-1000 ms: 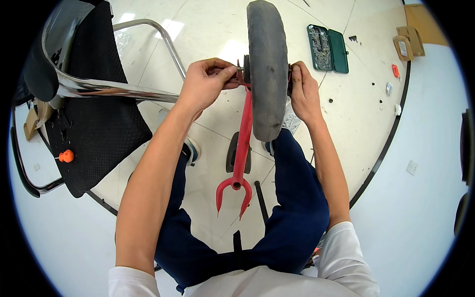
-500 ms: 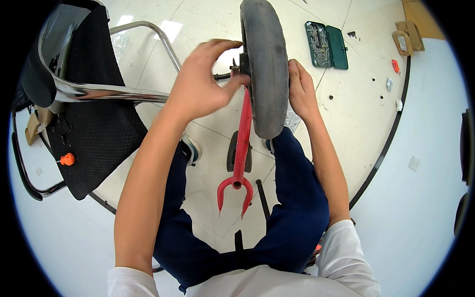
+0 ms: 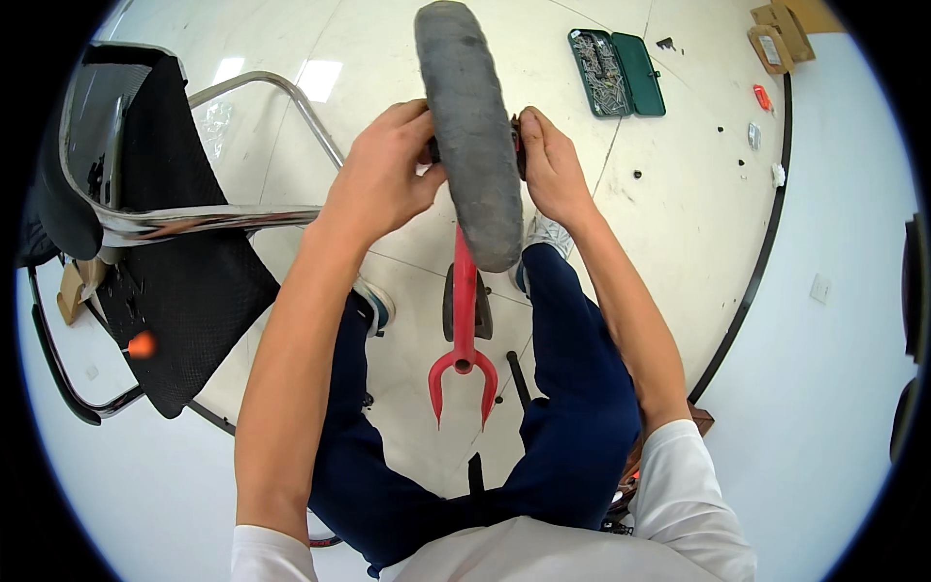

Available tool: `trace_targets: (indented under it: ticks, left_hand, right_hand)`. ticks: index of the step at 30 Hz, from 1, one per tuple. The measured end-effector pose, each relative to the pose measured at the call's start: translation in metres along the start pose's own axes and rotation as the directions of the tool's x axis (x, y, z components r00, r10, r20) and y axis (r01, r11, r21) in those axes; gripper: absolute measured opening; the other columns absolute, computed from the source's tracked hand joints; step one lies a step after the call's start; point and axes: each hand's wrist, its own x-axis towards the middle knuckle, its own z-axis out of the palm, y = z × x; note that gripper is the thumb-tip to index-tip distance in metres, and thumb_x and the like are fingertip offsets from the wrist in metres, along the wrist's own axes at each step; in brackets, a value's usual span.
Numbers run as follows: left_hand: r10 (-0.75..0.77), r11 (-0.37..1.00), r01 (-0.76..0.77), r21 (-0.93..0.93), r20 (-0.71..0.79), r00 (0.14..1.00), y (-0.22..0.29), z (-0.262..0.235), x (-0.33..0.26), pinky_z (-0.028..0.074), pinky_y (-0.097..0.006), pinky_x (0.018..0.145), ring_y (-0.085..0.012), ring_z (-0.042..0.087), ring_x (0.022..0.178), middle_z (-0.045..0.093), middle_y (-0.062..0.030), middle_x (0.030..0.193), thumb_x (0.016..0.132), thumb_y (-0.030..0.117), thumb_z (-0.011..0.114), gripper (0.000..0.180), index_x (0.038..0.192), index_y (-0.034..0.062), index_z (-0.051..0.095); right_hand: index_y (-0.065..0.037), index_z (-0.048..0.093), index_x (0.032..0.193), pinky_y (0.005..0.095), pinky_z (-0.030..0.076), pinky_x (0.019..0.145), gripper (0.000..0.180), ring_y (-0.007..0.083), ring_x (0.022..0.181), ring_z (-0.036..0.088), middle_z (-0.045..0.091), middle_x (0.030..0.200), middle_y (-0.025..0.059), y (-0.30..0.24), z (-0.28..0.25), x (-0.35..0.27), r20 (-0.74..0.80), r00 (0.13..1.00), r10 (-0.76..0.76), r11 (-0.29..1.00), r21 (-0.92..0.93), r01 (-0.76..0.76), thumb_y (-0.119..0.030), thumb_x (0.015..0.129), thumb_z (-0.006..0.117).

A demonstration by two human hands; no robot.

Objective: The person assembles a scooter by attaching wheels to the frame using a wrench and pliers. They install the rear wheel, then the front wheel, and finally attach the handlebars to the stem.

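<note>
A worn grey-black tyred wheel stands upright before me, its top leaning slightly left. My left hand is closed at the left side of its hub, where a dark part shows between thumb and fingers. On the opposite side, my right hand grips the wheel's hub area, thumb up, next to a small black and red part. The tyre hides the hub itself. Below the wheel lies a red bike frame with its bare two-pronged fork pointing toward me; the tyre covers its far end.
A black chair with chrome tubing stands at left, an orange-handled tool on its seat. Beyond the wheel, an open green case holds many small metal pieces. A black rod lies between my legs. Cardboard boxes sit far right.
The wheel has shifted left and tilted. My left hand's spread fingers have closed in at the hub. My right hand has moved from the tyre's side to the hub area.
</note>
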Motion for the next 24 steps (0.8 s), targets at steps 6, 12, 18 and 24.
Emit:
trace_targets:
  ticks: [6,12,18,24]
  left_hand:
    - [0.015,0.999,-0.013,0.032,-0.054,0.998,0.0,0.006,-0.002,0.053,-0.034,0.072,-0.0249,0.062,0.079,0.062,-0.0121,0.096,0.072,-0.004,0.067,0.035,0.106,-0.0007,0.065]
    - [-0.041,0.998,0.037,-0.06,-0.073,0.996,0.005,0.009,0.002,0.052,-0.033,0.069,-0.0228,0.06,0.074,0.061,-0.011,0.09,0.072,-0.003,0.067,0.03,0.102,-0.0002,0.065]
    - [-0.014,1.0,0.013,-0.018,-0.055,0.998,0.001,0.002,0.0,0.05,-0.033,0.066,-0.0216,0.057,0.07,0.061,-0.0101,0.086,0.073,0.0,0.068,0.028,0.1,-0.0003,0.065]
    - [-0.099,0.993,0.097,-0.07,-0.014,0.995,0.001,0.003,-0.001,0.05,-0.033,0.067,-0.0214,0.057,0.069,0.06,-0.01,0.084,0.071,0.0,0.069,0.03,0.101,-0.0006,0.066]
  right_hand:
    - [-0.004,0.05,0.089,0.0261,0.036,0.053,0.038,0.0092,0.057,0.04,0.045,0.067,0.0003,0.002,-0.002,0.002,0.032,0.998,0.044,0.99,0.133,-0.048,-0.034,0.106,0.034]
    - [0.0,0.055,0.096,0.027,0.045,0.057,0.04,0.0114,0.06,0.052,0.057,0.069,0.0038,0.011,-0.013,-0.001,0.132,0.987,0.086,0.92,0.369,-0.129,-0.033,0.105,0.035]
    - [0.004,0.056,0.102,0.0292,0.054,0.069,0.027,0.0156,0.074,0.065,0.065,0.079,0.0095,0.005,-0.023,-0.005,0.095,0.994,0.05,0.875,0.475,-0.09,-0.022,0.101,0.049]
    - [0.004,0.057,0.098,0.0282,0.053,0.066,0.018,0.0142,0.072,0.064,0.065,0.083,0.0095,0.009,-0.027,-0.005,0.087,0.996,0.036,0.916,0.396,-0.067,-0.014,0.099,0.055]
